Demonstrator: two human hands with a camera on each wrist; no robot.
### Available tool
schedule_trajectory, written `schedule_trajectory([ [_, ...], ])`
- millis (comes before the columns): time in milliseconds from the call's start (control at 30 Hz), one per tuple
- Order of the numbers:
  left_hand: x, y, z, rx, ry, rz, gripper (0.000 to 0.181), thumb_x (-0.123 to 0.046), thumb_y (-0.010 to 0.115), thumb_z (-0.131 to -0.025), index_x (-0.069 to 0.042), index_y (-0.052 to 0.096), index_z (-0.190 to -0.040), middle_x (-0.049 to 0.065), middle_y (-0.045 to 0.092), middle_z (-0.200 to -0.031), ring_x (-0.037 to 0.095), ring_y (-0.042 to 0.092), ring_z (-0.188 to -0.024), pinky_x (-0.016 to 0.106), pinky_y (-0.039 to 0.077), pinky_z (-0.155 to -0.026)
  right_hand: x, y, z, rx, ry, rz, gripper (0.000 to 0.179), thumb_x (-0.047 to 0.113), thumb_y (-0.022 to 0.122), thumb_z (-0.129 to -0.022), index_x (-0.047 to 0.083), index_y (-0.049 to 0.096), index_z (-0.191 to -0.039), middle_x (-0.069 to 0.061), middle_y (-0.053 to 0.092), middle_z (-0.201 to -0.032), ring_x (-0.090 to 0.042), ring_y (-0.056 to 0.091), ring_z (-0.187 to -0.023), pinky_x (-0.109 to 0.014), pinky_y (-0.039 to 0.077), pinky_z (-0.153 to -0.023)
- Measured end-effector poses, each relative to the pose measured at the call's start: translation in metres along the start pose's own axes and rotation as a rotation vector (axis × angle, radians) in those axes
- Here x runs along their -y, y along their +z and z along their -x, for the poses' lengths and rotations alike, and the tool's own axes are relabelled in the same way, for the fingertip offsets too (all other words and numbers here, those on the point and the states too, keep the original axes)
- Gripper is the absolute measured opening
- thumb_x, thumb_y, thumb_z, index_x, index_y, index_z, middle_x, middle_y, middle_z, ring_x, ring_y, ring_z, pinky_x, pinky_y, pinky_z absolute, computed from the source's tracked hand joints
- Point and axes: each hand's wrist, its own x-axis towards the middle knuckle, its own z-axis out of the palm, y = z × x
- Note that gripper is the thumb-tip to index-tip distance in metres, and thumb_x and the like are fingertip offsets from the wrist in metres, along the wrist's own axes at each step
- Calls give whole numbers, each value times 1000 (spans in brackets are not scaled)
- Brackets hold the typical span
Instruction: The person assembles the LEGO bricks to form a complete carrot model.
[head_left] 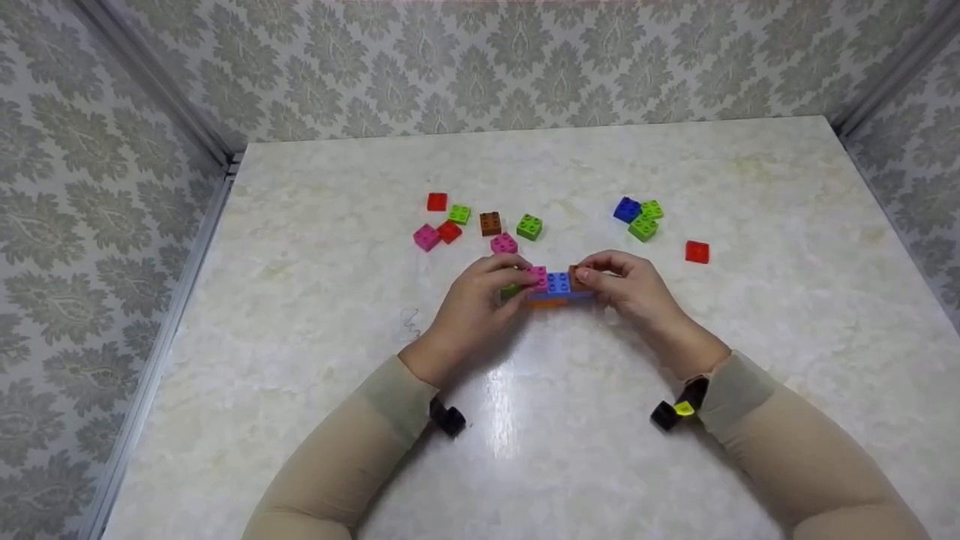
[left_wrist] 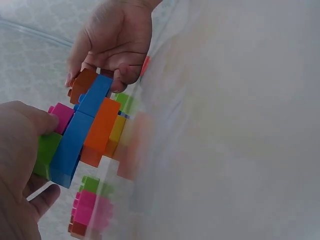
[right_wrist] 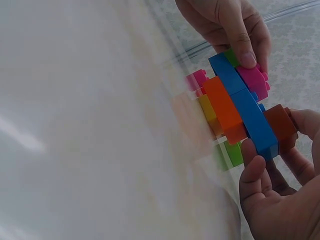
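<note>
Both hands meet at a stack of toy building bricks in the middle of the table. Its upper row is blue bricks (left_wrist: 72, 145), over an orange brick (right_wrist: 223, 107) and a yellow brick (right_wrist: 209, 114). On top sit a green brick (left_wrist: 47, 152), a pink brick (head_left: 538, 277) and a brown brick (right_wrist: 281, 127). My left hand (head_left: 480, 296) grips the left end, fingertips on the pink brick beside the green one. At the right end my right hand (head_left: 636, 289) pinches the brown brick, with other fingers under the blue row.
Behind the left hand lie loose bricks: a red piece (head_left: 436, 202), a brown brick (head_left: 490, 223), a pink brick (head_left: 427, 237) and several others. Farther right are a dark blue brick (head_left: 627, 209), green bricks (head_left: 643, 228) and a red piece (head_left: 697, 252). Patterned walls border the table (head_left: 300, 225).
</note>
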Motion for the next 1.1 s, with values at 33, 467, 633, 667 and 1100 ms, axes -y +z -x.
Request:
schedule_trajectory([
  [33, -1, 0, 0, 2, -10, -4, 20, -20, 81, -107, -16, 87, -125, -1, 76, -137, 20, 68, -136, 37, 53, -124, 0, 0, 0, -1, -4, -10, 29, 30, 78, -109, 7, 78, -127, 15, 81, -113, -10, 61, -89, -23, 53, -71],
  [467, -8, -6, -2, 49, -140, -24, 20, -16, 79, -107, -17, 88, -125, -3, 75, -142, 19, 65, -144, 40, 49, -129, 3, 4, 0, 1, 13, -16, 33, 33, 79, -108, 7, 78, -129, 13, 81, -117, -12, 63, -97, -24, 54, -73],
  [633, -11, -9, -4, 71, -175, -45, 20, -17, 78, -108, -17, 88, -125, -4, 75, -143, 18, 64, -146, 41, 48, -131, 4, 5, -1, 3, 18, -17, 32, 35, 80, -108, 10, 78, -129, 11, 81, -119, -12, 64, -100, -24, 54, -76],
  [667, -11, -9, -4, 73, -176, -53, 20, -17, 78, -108, -18, 88, -125, -4, 75, -143, 19, 64, -146, 41, 48, -131, 4, 5, -1, 5, 19, -14, 33, 35, 80, -108, 10, 78, -129, 11, 81, -120, -12, 63, -101, -24, 54, -76],
  [1100, -2, 1, 1, 41, -89, -10, 21, -21, 75, -111, -19, 85, -130, -3, 72, -146, 20, 62, -144, 38, 49, -128, -2, -8, -3, -73, -51, -8, 44, 34, 71, -113, -2, 71, -139, 8, 76, -113, -14, 67, -96, -24, 57, -76],
])
